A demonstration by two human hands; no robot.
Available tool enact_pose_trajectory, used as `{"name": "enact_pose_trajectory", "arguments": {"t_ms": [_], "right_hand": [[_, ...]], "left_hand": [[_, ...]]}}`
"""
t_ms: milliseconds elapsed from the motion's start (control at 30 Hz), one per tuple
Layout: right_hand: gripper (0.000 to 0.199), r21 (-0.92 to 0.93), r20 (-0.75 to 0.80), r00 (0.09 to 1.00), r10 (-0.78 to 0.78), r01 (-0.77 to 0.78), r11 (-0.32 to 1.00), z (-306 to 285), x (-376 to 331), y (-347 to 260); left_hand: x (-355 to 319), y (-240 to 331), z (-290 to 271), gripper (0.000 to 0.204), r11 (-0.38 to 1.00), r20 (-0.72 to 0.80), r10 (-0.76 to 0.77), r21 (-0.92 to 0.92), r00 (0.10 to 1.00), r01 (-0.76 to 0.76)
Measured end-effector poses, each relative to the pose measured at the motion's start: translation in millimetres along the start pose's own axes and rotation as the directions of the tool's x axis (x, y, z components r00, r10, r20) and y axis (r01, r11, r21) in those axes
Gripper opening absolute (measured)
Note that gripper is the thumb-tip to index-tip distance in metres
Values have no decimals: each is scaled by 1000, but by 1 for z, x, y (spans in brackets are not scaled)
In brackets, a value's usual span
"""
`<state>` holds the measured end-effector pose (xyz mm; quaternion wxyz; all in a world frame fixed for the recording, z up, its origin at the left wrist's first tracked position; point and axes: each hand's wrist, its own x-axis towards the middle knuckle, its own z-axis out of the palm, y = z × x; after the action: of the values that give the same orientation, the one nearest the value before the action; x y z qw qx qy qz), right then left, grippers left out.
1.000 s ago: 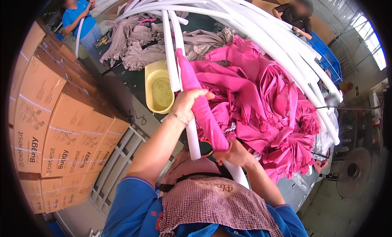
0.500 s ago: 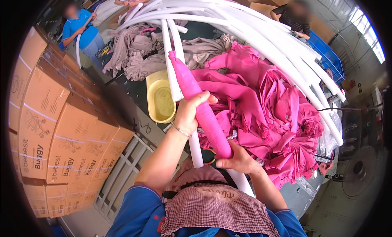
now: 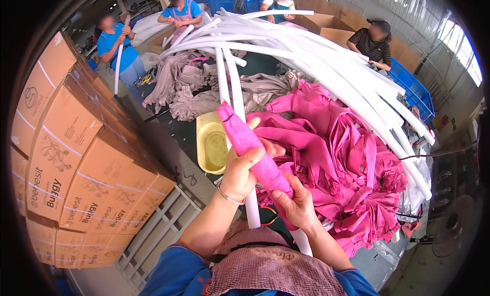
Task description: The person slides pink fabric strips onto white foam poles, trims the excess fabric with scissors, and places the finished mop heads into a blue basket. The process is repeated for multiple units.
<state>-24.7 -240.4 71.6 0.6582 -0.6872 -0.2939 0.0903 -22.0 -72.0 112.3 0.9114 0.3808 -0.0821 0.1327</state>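
A pink fabric sleeve (image 3: 244, 139) covers a long white foam tube, whose bare lower end (image 3: 302, 242) comes out near my apron. The sleeve slants up and away from me, its narrow tip pointing far left. My left hand (image 3: 240, 174) is wrapped round its middle, thumb on top. Just below, my right hand (image 3: 297, 203) grips it, with pink cloth showing past that hand. Another white tube (image 3: 252, 210) stands beside my left wrist, partly hidden by the hand. Right of my hands lies a heap of pink sleeves (image 3: 352, 161).
A yellow basin (image 3: 200, 126) sits left of the tubes. Greyish cloth pieces (image 3: 178, 87) and a stack of white foam tubes (image 3: 326, 76) lie farther back. Cardboard boxes (image 3: 81, 178) rise at left beside a grey slatted rack (image 3: 153, 240). Several people work around the table.
My right hand has moved up the sleeve, closer to my left, leaving pink cloth below it. The view has tilted up, showing more of the people at the back.
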Motion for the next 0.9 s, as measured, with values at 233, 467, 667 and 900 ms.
{"name": "enact_pose_trajectory", "arguments": {"t_ms": [233,467,667,900], "right_hand": [[55,168,-114,993,17,2,986,12,-6,-7],[49,201,48,999,-11,1,980,-6,-2,-2],[44,217,115,983,-142,115,969,-7,-19,11],[48,448,205,979,-20,-75,891,1,-24,16]], "left_hand": [[-22,-26,10,29,986,21,-111,130,994,107],[-28,-19,12,73,955,77,-79,292,994,53],[-34,12,27,28,945,239,-15,320,971,-64],[-49,-10,7,19,918,242,29,377,970,-121]]}}
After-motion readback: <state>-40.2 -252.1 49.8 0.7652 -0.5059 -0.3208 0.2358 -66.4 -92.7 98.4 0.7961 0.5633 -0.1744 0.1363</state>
